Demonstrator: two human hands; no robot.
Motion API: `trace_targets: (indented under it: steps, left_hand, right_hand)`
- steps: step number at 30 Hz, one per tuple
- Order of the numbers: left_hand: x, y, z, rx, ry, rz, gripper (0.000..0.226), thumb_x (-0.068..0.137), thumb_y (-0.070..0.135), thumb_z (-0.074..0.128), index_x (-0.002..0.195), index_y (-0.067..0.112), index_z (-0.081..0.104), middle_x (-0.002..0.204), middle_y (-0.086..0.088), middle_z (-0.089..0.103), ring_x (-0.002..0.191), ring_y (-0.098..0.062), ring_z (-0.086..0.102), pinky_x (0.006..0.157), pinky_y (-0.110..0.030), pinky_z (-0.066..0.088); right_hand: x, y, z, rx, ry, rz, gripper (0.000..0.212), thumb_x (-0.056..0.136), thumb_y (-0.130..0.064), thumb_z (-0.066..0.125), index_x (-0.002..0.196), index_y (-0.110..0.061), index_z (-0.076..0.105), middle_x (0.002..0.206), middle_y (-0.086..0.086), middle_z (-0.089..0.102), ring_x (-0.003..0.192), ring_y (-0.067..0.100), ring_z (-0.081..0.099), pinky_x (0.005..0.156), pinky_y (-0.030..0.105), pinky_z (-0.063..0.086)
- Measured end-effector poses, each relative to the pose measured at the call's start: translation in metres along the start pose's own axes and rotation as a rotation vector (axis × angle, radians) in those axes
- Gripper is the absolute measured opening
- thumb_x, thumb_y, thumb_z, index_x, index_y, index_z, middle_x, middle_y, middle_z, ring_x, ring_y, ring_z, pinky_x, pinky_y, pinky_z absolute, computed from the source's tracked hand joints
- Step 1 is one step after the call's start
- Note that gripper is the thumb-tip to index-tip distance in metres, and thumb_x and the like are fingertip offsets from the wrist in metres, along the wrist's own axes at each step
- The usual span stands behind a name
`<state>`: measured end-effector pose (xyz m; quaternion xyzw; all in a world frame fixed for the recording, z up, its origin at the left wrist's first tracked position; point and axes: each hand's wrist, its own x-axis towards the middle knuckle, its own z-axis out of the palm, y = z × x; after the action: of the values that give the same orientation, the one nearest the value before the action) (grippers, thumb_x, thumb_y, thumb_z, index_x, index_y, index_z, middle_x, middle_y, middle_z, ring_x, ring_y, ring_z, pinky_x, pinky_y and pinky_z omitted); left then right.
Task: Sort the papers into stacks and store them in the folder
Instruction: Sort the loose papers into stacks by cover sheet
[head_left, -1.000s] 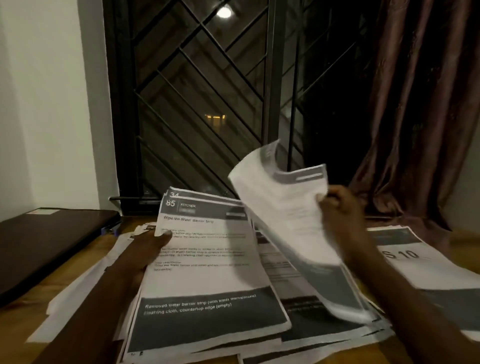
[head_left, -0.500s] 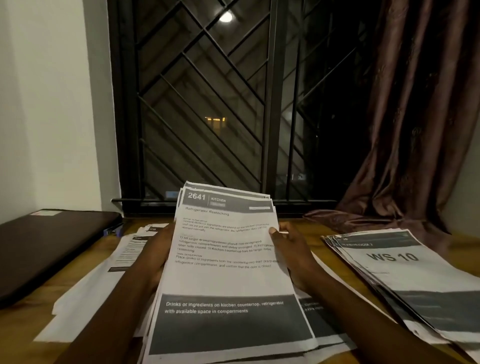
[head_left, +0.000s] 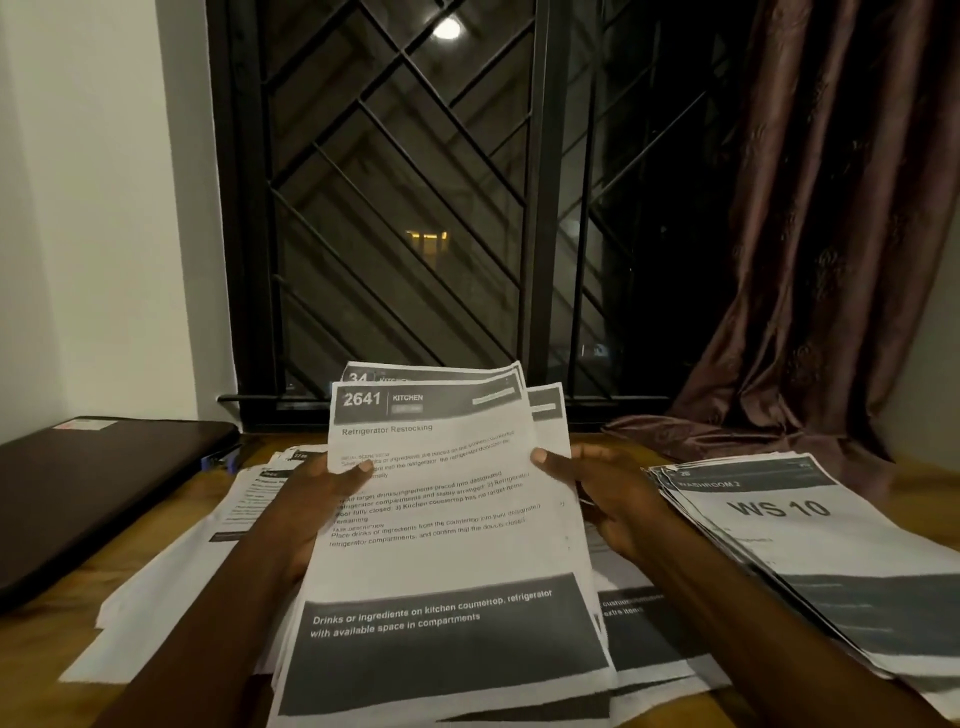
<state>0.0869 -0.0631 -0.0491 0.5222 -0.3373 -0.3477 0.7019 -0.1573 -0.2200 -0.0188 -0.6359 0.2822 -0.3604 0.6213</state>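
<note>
I hold a bundle of printed kitchen papers (head_left: 441, 545) tilted up in front of me; its top sheet reads "2641 KITCHEN Refrigerator Restocking". My left hand (head_left: 317, 499) grips the bundle's left edge with the thumb on the top sheet. My right hand (head_left: 597, 488) grips the right edge, thumb on the page. A fanned stack headed "WS 10" (head_left: 810, 551) lies on the table to the right. More loose sheets (head_left: 171, 587) lie under and left of the bundle. A dark folder (head_left: 93, 488) lies shut at the far left.
The wooden table (head_left: 41, 670) shows bare at the near left corner. A barred window (head_left: 415, 208) and a brown curtain (head_left: 831, 234) stand behind the table, the curtain's hem resting on the tabletop at the back right. A white wall is at the left.
One second ago my right hand held a loose sheet in the air; it is gone from that hand, and both hands now hold the kitchen bundle with sheet 2641 on top.
</note>
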Motion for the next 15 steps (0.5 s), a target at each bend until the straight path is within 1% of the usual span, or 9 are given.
trace_targets:
  steps: [1,3,4,6,7,9,10,12,15]
  left_hand:
    - [0.003,-0.001,-0.006,-0.010,-0.011,0.006,0.051,0.074,0.020,0.071,0.122,0.007,0.060,0.118,-0.021,0.068,0.107,-0.044,0.065,0.096,-0.062,0.046]
    - [0.007,-0.003,-0.016,-0.018,0.002,-0.001,0.058,0.074,0.021,0.075,0.128,0.006,0.057,0.124,-0.023,0.064,0.112,-0.047,0.061,0.099,-0.067,0.040]
    - [0.008,-0.003,-0.020,-0.009,0.044,-0.007,0.053,0.078,0.018,0.073,0.127,0.005,0.056,0.123,-0.023,0.064,0.110,-0.047,0.062,0.097,-0.066,0.043]
    - [0.015,-0.005,-0.037,-0.025,0.123,0.005,0.036,0.086,0.018,0.066,0.118,0.005,0.059,0.116,-0.019,0.067,0.100,-0.042,0.065,0.086,-0.055,0.052]
    - [0.024,-0.010,-0.051,-0.019,0.165,-0.002,0.041,0.083,0.028,0.072,0.117,0.008,0.061,0.115,-0.017,0.068,0.100,-0.039,0.065,0.085,-0.052,0.053]
    - [0.063,-0.041,-0.104,0.038,0.210,-0.027,0.073,0.062,0.052,0.086,0.120,0.016,0.063,0.122,-0.014,0.067,0.108,-0.036,0.066,0.092,-0.056,0.052]
    - [0.085,-0.062,-0.135,0.060,0.202,-0.028,0.079,0.060,0.057,0.086,0.125,0.020,0.061,0.127,-0.012,0.065,0.111,-0.035,0.065,0.094,-0.057,0.050]
    - [0.112,-0.087,-0.175,0.052,0.191,-0.038,0.076,0.067,0.055,0.084,0.131,0.024,0.057,0.133,-0.011,0.062,0.116,-0.034,0.063,0.097,-0.058,0.047]
    - [0.087,-0.067,-0.146,0.116,0.135,-0.037,0.071,0.072,0.054,0.082,0.130,0.022,0.058,0.131,-0.011,0.063,0.118,-0.034,0.062,0.099,-0.057,0.046]
  right_hand:
    - [0.001,-0.001,-0.003,-0.036,0.046,-0.052,0.014,0.081,-0.019,0.074,0.080,-0.009,0.064,0.085,0.012,0.074,0.077,0.025,0.070,0.065,0.031,0.055]
    - [0.011,-0.002,-0.017,-0.170,0.216,-0.198,0.026,0.082,-0.024,0.073,0.062,-0.019,0.056,0.070,0.008,0.067,0.068,0.024,0.062,0.068,0.031,0.046]
    - [0.015,-0.006,-0.027,-0.288,0.318,-0.253,0.030,0.084,-0.024,0.071,0.060,-0.018,0.054,0.064,0.004,0.062,0.064,0.022,0.057,0.066,0.029,0.041]
    - [0.019,-0.015,-0.049,-0.500,0.464,-0.300,0.027,0.089,-0.023,0.063,0.064,-0.016,0.055,0.064,0.001,0.058,0.064,0.021,0.053,0.064,0.030,0.037]
    - [0.020,-0.018,-0.061,-0.525,0.481,-0.312,0.022,0.091,-0.022,0.060,0.070,-0.015,0.059,0.067,0.002,0.059,0.066,0.022,0.055,0.066,0.030,0.039]
    - [0.021,-0.018,-0.081,-0.508,0.471,-0.308,0.016,0.094,-0.022,0.056,0.081,-0.014,0.063,0.070,0.003,0.062,0.066,0.021,0.057,0.069,0.032,0.042]
    - [0.023,-0.016,-0.088,-0.493,0.471,-0.305,0.016,0.094,-0.021,0.056,0.081,-0.014,0.063,0.069,0.003,0.062,0.063,0.019,0.057,0.067,0.031,0.042]
    - [0.027,-0.012,-0.095,-0.476,0.481,-0.292,0.021,0.093,-0.020,0.058,0.073,-0.016,0.060,0.063,0.004,0.060,0.053,0.014,0.052,0.057,0.025,0.037]
    - [0.031,-0.009,-0.095,-0.482,0.482,-0.263,0.026,0.093,-0.019,0.060,0.067,-0.015,0.057,0.058,0.004,0.057,0.038,0.003,0.046,0.046,0.020,0.030]
